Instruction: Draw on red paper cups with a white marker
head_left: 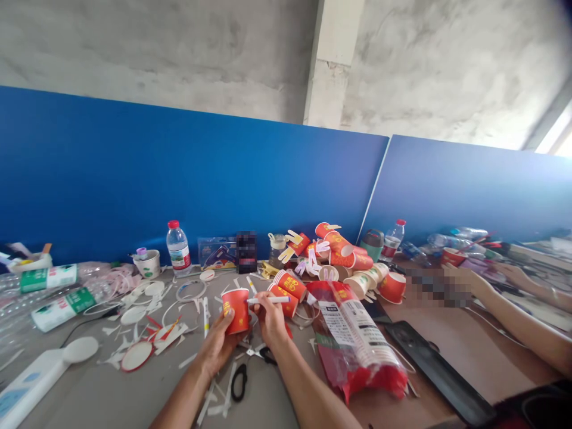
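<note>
My left hand is wrapped round a red paper cup with yellow lettering, held upright above the table. In my right hand is a white marker, gripped like a pen. Its tip points left and is close to the cup's side; whether it touches, I cannot tell. Below both hands lie black-handled scissors, partly hidden by my right forearm. Just behind my right hand, stacked red paper cups rest on their side.
A plastic bag of paper cups lies to the right. Cups with paper ears are piled behind. Paper scraps and cut rings litter the left, near a white lamp. A water bottle stands behind. A co-worker's hands are far right.
</note>
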{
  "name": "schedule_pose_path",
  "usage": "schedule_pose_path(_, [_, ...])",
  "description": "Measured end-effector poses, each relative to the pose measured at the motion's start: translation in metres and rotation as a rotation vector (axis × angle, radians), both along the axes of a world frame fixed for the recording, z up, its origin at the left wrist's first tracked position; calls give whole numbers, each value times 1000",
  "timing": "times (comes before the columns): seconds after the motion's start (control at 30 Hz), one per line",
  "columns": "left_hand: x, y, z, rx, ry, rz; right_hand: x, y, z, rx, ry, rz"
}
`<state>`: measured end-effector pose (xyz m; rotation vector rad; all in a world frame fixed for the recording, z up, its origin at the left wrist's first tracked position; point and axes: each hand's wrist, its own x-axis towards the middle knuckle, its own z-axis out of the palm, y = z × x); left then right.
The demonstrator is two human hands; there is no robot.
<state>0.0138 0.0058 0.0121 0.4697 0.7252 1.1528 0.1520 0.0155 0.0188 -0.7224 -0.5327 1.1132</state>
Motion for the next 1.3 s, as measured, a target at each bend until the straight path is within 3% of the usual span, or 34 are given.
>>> schedule_pose_path(0.17, [0, 2, -4, 55, 15, -18, 0, -1, 1, 3, -1, 8])
schedule_pose_path(0.87, [-4, 2, 2, -69, -60, -28, -1, -7, 7, 15, 13, 16])
schedule_pose_path(1.3, [-2, 0, 2, -57, -31, -5, -1, -4, 5, -7, 31, -8])
